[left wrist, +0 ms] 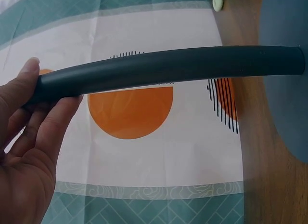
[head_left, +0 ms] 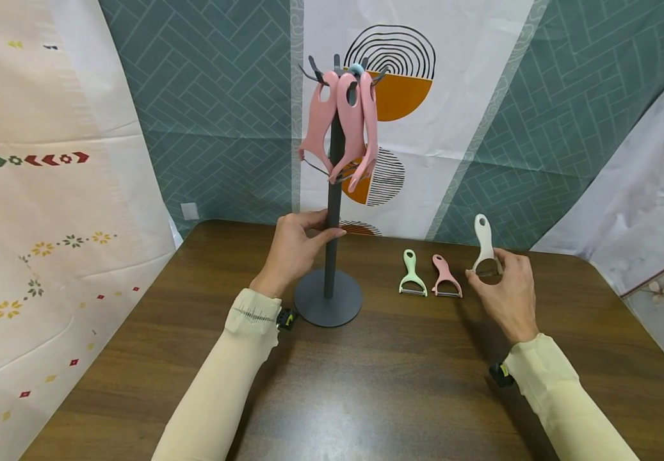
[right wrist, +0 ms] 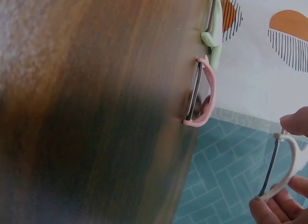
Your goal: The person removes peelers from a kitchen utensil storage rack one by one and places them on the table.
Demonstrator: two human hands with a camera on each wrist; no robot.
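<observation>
My left hand (head_left: 299, 248) grips the dark pole of a rack (head_left: 330, 262), thumb on one side and fingers on the other. Several pink peelers (head_left: 350, 112) hang from the hooks at the rack's top, with a bit of light blue behind them. A white peeler (head_left: 484, 237) is held up by my right hand (head_left: 507, 291), which pinches it by the two sides of its blade end, handle pointing up. In the right wrist view the blade (right wrist: 270, 166) spans between thumb and fingers. Left of that hand, a pink peeler (head_left: 444, 275) and a green peeler (head_left: 410, 272) lie on the table.
The rack's round base (head_left: 337, 314) stands on the brown wooden table (head_left: 378, 384). Patterned cloth (head_left: 222, 96) hangs behind the table's back edge, and a cream cloth (head_left: 49, 211) hangs at the left. White fabric (head_left: 643, 198) borders the right side.
</observation>
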